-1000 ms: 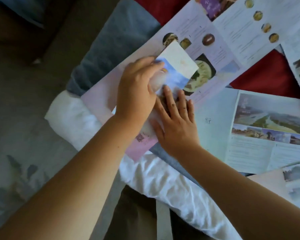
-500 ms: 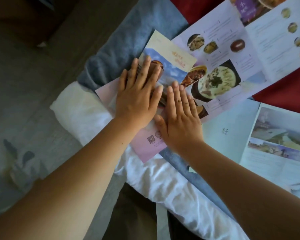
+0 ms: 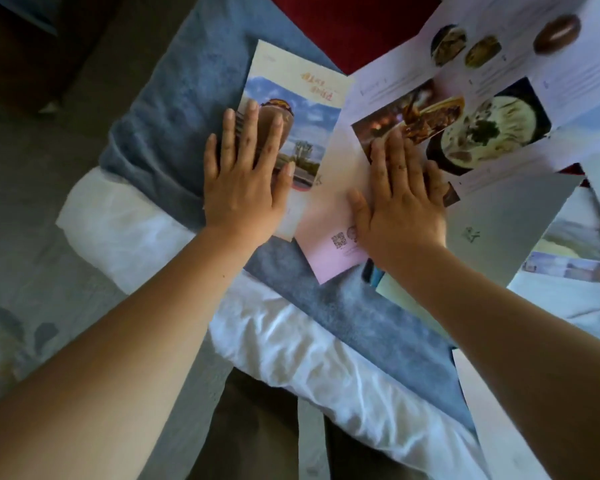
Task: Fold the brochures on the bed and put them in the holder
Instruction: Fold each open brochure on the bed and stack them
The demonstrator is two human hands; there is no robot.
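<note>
Your fingers (image 3: 252,140) lie straight and flat, gripping nothing, left hand (image 3: 246,192) pressing the folded cover panel (image 3: 309,98) and right hand (image 3: 400,213) pinning the pink brochure (image 3: 329,202) where it rests on the grey blanket (image 3: 187,98), evidently to set the crease without slippage.

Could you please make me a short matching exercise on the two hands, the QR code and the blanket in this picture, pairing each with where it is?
Things:
1 left hand
2 right hand
3 QR code
4 blue-grey blanket

Places:
A beneath both panels, over the white sheet
B flat on the pink panel
C flat on the sky-picture panel
D printed near the pink panel's lower corner

Pairs: 1-C, 2-B, 3-D, 4-A
</note>
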